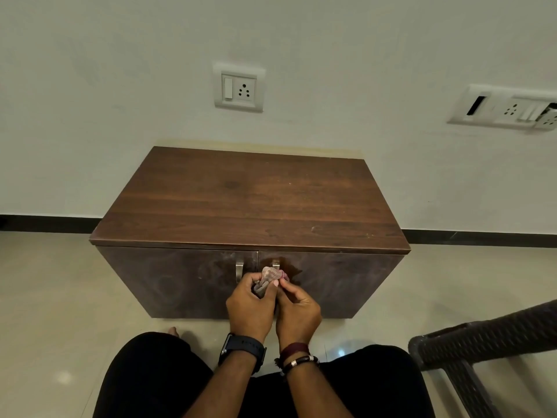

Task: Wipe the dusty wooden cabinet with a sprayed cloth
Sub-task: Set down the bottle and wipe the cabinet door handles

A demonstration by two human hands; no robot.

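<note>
I am holding the cloth (269, 278) bunched in the fingers of my left hand (247, 306) and right hand (297, 312), and the cabinet (250, 203) doors are looking dusty, so wiping is not finished.

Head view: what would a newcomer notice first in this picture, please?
The dark wooden cabinet fills the middle, standing against the pale wall. In front of its two doors, the left hand and right hand together bunch a small cloth beside the metal handles. A wall socket sits above the cabinet.
</note>
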